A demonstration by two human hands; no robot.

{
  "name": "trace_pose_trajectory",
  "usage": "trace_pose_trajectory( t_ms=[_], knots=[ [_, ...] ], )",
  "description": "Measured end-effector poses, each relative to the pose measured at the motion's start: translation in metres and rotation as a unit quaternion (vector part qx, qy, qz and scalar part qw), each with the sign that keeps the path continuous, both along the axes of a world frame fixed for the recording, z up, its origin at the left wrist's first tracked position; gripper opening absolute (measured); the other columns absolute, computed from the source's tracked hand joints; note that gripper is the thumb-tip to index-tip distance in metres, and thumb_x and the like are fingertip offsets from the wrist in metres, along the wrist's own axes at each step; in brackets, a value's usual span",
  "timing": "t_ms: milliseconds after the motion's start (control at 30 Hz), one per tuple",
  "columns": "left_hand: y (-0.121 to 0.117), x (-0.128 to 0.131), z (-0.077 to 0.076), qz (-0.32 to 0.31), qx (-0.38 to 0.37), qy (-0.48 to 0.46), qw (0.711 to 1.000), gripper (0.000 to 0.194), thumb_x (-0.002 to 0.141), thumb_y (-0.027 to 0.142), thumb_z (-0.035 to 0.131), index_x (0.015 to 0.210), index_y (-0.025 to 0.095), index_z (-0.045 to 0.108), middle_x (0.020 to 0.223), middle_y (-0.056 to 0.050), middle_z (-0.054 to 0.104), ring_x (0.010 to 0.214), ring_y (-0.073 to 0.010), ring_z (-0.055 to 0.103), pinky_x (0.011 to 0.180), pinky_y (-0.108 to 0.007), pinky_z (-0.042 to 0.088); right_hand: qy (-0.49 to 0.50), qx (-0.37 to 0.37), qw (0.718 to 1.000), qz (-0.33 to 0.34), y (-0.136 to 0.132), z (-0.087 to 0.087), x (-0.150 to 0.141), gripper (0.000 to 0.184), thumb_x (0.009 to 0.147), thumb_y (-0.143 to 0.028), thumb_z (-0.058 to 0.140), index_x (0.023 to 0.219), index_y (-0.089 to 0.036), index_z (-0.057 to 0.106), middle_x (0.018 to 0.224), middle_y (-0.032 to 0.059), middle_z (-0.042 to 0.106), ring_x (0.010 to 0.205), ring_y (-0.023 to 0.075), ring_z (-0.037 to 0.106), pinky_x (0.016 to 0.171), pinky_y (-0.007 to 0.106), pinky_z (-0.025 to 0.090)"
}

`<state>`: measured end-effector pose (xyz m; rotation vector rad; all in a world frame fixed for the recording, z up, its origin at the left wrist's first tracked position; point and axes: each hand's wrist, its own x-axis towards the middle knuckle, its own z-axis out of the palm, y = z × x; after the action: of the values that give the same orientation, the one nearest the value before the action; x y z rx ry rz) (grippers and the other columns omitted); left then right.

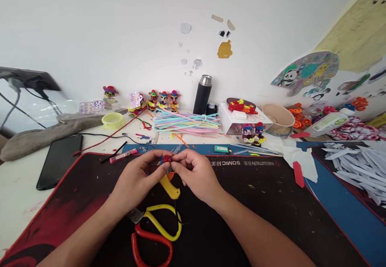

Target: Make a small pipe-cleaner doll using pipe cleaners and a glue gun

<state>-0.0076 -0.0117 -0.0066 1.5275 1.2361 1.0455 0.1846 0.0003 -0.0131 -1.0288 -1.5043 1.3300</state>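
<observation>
Between the fingertips of both hands is a small fuzzy red and blue pipe-cleaner piece [166, 159]. My left hand [141, 172] pinches it from the left, thumb in front. From the right, my right hand [195, 173] grips its edge with thumb and bent fingers. Fingers hide part of the piece. Just below the hands, the yellow handle of a tool, perhaps a glue gun [170, 186], lies on the dark mat [229, 214], its front end covered. Nearer to me rest scissors [153, 233] with one red and one yellow handle loop.
Behind the mat lies a pastel pipe-cleaner bundle [187, 122], with several finished figures [163, 101] near the wall. A black thermos [202, 95] stands beside a white box [245, 118]. At left is a phone [60, 161]; at right, a heap of white paper strips [358, 170].
</observation>
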Motion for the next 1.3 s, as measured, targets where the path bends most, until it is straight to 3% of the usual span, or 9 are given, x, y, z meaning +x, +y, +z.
trace_pose_trajectory(
  t_ms=[267,567,800,967,1300],
  knots=[
    [-0.0005,-0.0001,0.0001,-0.014,-0.02,-0.003,1.0,0.044,0.092,0.056,0.074,0.12,0.021,0.074,0.117,-0.01,0.081,0.1,-0.0297,0.078,0.087,-0.04,0.064,0.027,-0.022,0.999,0.013,0.0008,0.0003,0.0002,0.014,0.092,-0.034,0.072,0.094,-0.021,0.067,0.061,-0.0086,0.052,0.046,0.0088,0.048,0.049,0.023,0.038],
    [-0.0035,0.006,0.0083,0.028,0.048,0.078,0.995,0.038,0.092,0.053,0.068,0.111,0.022,0.077,0.106,-0.008,0.082,0.095,-0.0289,0.078,0.078,-0.036,0.063,0.027,-0.029,0.999,0.009,0.0013,-0.0001,-0.0003,0.014,0.092,-0.034,0.072,0.096,-0.021,0.066,0.061,-0.0085,0.052,0.046,0.0092,0.048,0.049,0.024,0.037],
    [-0.0014,0.0059,0.0034,0.04,0.068,0.115,0.99,0.037,0.092,0.05,0.066,0.113,0.022,0.076,0.112,-0.009,0.082,0.099,-0.0285,0.078,0.083,-0.037,0.062,-0.038,0.03,0.998,-0.034,-0.0003,-0.0035,-0.0022,0.012,0.092,-0.032,0.07,0.096,-0.021,0.069,0.059,-0.0079,0.051,0.049,0.0114,0.048,0.052,0.026,0.038],
    [-0.0018,0.0056,0.0008,0.041,0.095,0.133,0.986,0.032,0.093,0.047,0.065,0.113,0.024,0.076,0.115,-0.008,0.081,0.102,-0.0283,0.077,0.091,-0.039,0.06,-0.051,0.035,0.997,-0.035,0.0002,-0.0033,-0.001,0.013,0.092,-0.034,0.07,0.096,-0.021,0.071,0.059,-0.0071,0.052,0.05,0.012,0.049,0.052,0.026,0.039],
    [-0.0027,0.0064,0.0062,0.031,0.068,0.11,0.991,0.034,0.093,0.05,0.066,0.11,0.023,0.076,0.107,-0.008,0.083,0.093,-0.0277,0.078,0.083,-0.037,0.062,-0.047,0.04,0.998,-0.026,0.0025,-0.0036,0.0003,0.012,0.091,-0.034,0.07,0.093,-0.022,0.07,0.06,-0.0071,0.051,0.05,0.012,0.048,0.052,0.027,0.038]
  ],
)
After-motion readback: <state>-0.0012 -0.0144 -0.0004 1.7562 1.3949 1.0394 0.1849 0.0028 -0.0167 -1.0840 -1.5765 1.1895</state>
